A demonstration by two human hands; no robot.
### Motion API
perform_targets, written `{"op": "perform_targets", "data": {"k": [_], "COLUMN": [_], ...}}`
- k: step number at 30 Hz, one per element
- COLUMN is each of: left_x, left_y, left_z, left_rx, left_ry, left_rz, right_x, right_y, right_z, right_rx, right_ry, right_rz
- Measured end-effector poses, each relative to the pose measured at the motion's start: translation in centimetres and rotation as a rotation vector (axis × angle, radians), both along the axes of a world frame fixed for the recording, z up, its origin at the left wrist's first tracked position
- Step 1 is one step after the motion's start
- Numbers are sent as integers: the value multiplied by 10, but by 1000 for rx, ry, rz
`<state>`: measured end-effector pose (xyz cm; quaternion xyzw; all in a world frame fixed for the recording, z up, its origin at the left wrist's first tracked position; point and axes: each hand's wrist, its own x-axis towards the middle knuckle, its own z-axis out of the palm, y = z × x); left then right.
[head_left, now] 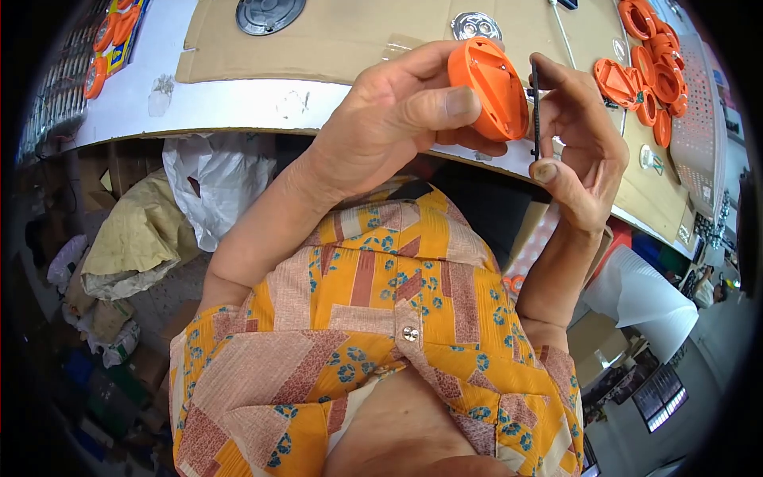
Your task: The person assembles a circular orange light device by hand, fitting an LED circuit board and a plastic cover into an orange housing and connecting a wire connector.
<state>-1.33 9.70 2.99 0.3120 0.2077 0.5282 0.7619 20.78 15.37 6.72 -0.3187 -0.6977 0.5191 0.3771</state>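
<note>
Above the table's near edge, my left hand grips a round orange plastic housing, thumb on its outer wall and fingers behind. Its open, ribbed inner side is turned to the right. Facing it, my right hand pinches a thin black disc by its rim between thumb and fingers. The disc is seen edge-on, with small tabs along it. A narrow gap separates the two parts. What is on the disc's far face is hidden.
Cardboard covers part of the white table. A dark round lid and a silver round piece lie at the back. Several orange housings are piled at the right beside a perforated white basket. Sacks stand below left.
</note>
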Motion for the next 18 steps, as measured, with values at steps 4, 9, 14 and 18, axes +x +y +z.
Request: {"op": "perform_targets", "data": {"k": [4,9,14,18], "left_x": [4,2,2,4], "left_y": [-3,-2,-2,-3], "left_z": [2,1,5,6], "left_rx": [-33,-65,-80,-100], "left_ry": [-95,-100,-6,-31], "left_rz": [47,-7,-47,-42], "right_x": [1,3,-3,-9], "right_y": [4,3,4,5], "right_z": [6,21,28,36], "right_rx": [216,316,410,454], "right_ry": [-95,-287,-291,-329], "right_rz": [65,85,95,113]}}
